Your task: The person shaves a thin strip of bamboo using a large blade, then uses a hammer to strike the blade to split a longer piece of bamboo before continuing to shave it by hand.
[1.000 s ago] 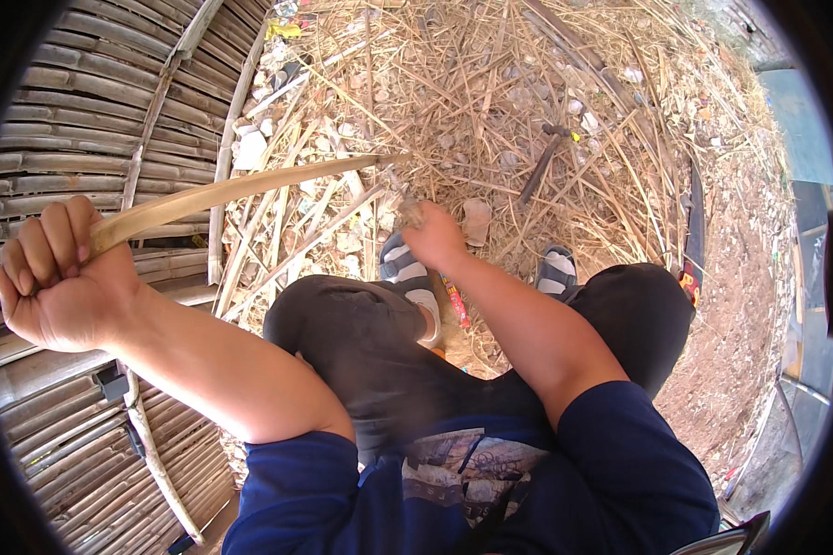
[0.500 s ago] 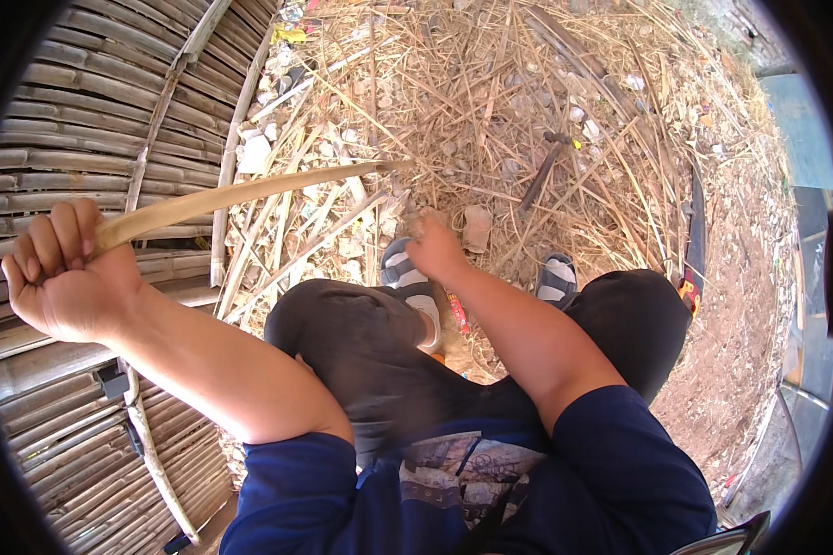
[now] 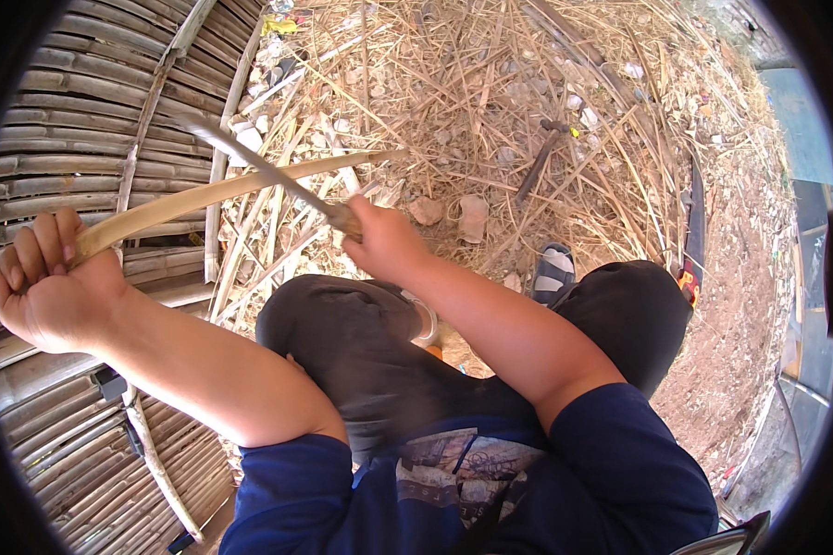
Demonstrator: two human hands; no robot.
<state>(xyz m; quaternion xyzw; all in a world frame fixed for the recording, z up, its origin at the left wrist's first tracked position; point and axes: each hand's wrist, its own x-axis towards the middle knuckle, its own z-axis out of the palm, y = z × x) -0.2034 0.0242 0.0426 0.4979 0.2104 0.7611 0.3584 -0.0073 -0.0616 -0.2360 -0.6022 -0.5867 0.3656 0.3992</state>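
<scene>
My left hand (image 3: 51,282) is raised at the far left, its fingers wrapped round one end of a long, pale bamboo strip (image 3: 204,194). The strip curves away to the right, and its tip reaches over the littered ground. In front of my left knee, my right hand (image 3: 379,242) is closed on the handle of a long-bladed knife (image 3: 296,188). The blade points up and left and crosses in front of the strip near its middle; whether it touches the strip I cannot tell. Motion smears the blade's far end.
A bamboo slat wall (image 3: 74,129) stands close on the left. Split bamboo pieces, straw and stones cover the ground ahead. A dark hammer-shaped tool (image 3: 541,162) lies among them. By my right knee is a long dark blade with an orange handle (image 3: 688,285).
My right hand has risen and moved left, and the knife blade now shows across the strip. My left hand has shifted slightly left and down, still holding the strip.
</scene>
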